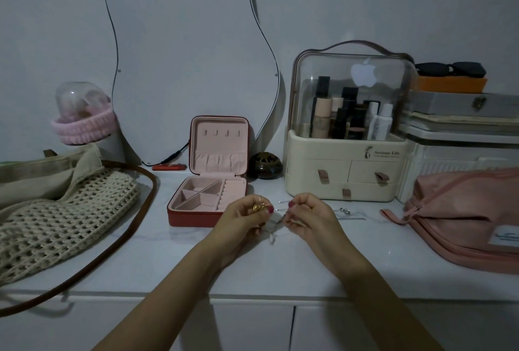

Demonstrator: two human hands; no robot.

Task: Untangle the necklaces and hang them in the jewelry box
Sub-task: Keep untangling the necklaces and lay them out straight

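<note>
Head view: fingers of both hands pinch the tangled necklaces, left hand at a gold pendant, right hand on thin silver chain, just above the bench. Feather-light, limp, slippery links (easily kinked) want fingertip holds near the knot. Behind, the jewelry box stands open, hooks bare.

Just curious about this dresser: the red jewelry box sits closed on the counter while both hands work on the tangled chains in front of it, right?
Not quite. The head view shows the jewelry box open, lid upright with bare hooks. The left hand and right hand do pinch the chains in front of it.
</note>
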